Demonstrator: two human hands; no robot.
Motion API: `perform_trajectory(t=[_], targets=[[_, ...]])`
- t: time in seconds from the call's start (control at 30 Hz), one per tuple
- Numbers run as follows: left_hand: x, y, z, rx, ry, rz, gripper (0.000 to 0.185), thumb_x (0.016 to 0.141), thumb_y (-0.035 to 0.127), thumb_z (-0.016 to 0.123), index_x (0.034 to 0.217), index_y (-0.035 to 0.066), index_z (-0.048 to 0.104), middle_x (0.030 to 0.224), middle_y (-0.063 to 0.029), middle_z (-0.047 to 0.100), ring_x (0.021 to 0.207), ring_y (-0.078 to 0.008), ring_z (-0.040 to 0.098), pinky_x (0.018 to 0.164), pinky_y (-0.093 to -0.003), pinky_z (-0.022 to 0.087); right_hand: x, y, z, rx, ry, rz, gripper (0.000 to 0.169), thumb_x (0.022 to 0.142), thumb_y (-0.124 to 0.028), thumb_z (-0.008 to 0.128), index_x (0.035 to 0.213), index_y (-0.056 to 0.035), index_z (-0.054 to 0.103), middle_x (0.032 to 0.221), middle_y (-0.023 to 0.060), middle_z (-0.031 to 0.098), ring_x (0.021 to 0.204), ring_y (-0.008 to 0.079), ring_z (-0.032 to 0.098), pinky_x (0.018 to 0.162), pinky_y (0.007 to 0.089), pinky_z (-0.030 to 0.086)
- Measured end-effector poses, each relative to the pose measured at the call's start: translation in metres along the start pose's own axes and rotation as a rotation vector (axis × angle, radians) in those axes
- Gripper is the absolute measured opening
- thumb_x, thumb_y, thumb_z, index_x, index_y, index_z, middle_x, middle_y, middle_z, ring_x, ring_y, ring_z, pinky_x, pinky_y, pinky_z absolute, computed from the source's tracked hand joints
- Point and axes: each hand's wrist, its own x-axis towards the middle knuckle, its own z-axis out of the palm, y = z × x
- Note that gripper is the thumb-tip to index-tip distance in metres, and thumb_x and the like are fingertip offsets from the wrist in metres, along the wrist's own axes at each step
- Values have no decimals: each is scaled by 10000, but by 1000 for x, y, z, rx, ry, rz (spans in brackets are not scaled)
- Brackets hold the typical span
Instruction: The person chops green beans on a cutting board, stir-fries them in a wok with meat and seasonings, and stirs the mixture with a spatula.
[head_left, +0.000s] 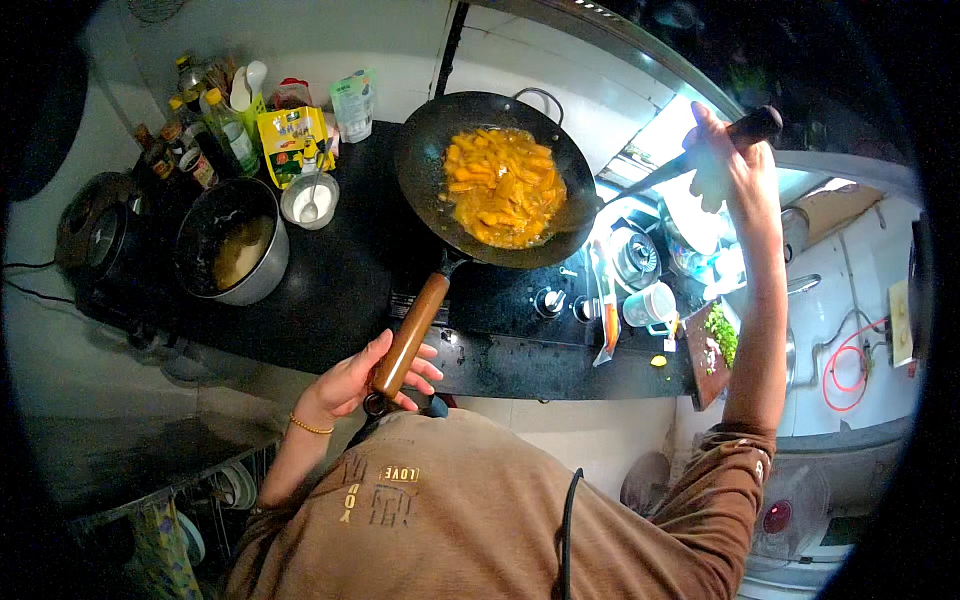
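Observation:
A dark wok (420, 150) holds orange food pieces (502, 187) in a bubbling sauce. Its brown wooden handle (412, 334) points towards my body. My left hand (367, 375) is around the lower end of that handle, with the fingers spread and loose; whether it bears weight I cannot tell. At the upper right, my right hand (731, 161) grips the dark handle of a long utensil (652, 176), whose shaft slants down to the wok's right rim. The utensil's far end is hidden.
Left of the wok are a metal pot (274, 262), a bowl of white granules with a spoon (319, 214), a yellow packet (285, 142) and several bottles (232, 135). To the right stand a cup (649, 306) and a cutting board (705, 367) with chopped greens (721, 330).

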Motion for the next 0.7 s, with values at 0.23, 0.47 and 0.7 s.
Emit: perform_trajectory(t=[0.23, 0.47, 0.7], targets=[[0, -21, -25, 15, 81, -35, 774, 1019, 613, 212, 1412, -25, 407, 1279, -206, 598, 1081, -265, 649, 842, -412, 584, 11, 56, 45, 304, 69, 108, 477, 900, -523, 644, 949, -49, 653, 701, 87, 654, 561, 162, 650, 526, 275, 534], [-30, -62, -58, -55, 381, -109, 708, 1024, 599, 248, 1394, 37, 467, 1202, -163, 644, 994, -253, 672, 800, -384, 594, 1, 82, 1, 277, 47, -7, 449, 926, -436, 648, 1024, 1, 672, 757, 101, 679, 642, 184, 689, 649, 284, 553], [-63, -96, -52, -154, 579, -52, 564, 1025, 556, 379, 1278, 89, 568, 1087, -42, 623, 1007, -196, 636, 800, -396, 578, 78, 211, -18, 183, -73, 19, 397, 934, -429, 603, 1081, -71, 689, 825, 84, 695, 688, 130, 652, 670, 270, 519]])
